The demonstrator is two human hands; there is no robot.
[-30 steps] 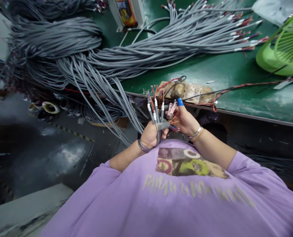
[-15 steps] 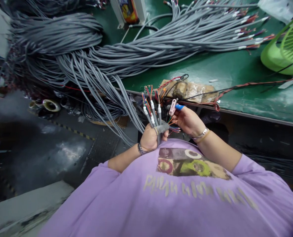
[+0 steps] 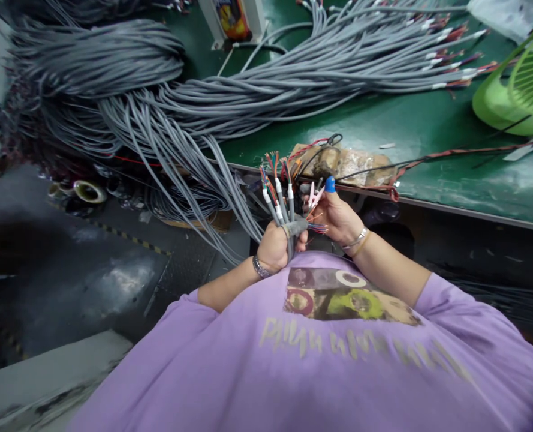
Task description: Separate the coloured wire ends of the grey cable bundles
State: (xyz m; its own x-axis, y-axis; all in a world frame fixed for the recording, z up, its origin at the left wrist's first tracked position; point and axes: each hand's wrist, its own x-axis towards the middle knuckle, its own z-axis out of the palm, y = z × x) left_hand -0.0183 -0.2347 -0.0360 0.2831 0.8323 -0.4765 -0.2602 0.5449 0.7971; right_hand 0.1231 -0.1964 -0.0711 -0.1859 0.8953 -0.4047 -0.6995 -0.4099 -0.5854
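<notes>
- The left hand (image 3: 273,246) squeezes the gray cables (image 3: 279,207) upright, just below the desk (image 3: 428,126) edge, so their wire tips show.
- The right hand (image 3: 339,217) pinches a pink tool (image 3: 313,195) in its fingers (image 3: 328,197), beside those tips, also below the desk.

The pale lettering on the purple shirt (image 3: 351,345) is too blurred to read; so is the colourful label (image 3: 232,18) on the bench (image 3: 428,126).
</notes>
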